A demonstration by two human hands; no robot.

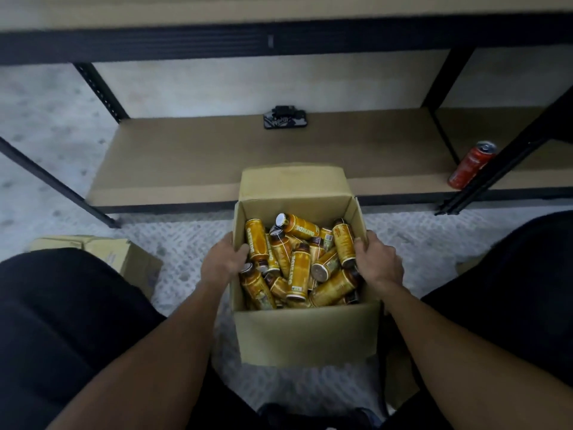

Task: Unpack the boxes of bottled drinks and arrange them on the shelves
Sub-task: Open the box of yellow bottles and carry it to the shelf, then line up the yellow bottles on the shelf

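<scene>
Where the floor meets the left knee, a second carton [124, 256] is seen, partly hidden. The rim of the left wall of the open cardboard box [305, 333] is gripped by the left hand [221, 260], its fingers curled over the edge. The box is set on the floor between the knees, just before the bottom shelf [192, 162]. Yellow bottles [299, 265] are heaped loosely inside, between the two hands; whether any is touched cannot be told. The right wall is gripped likewise by the right hand [379, 263]. On the shelf, a dark flat object [285, 117] is placed at the back, and a red can [471, 166] is stood at the far right.
</scene>
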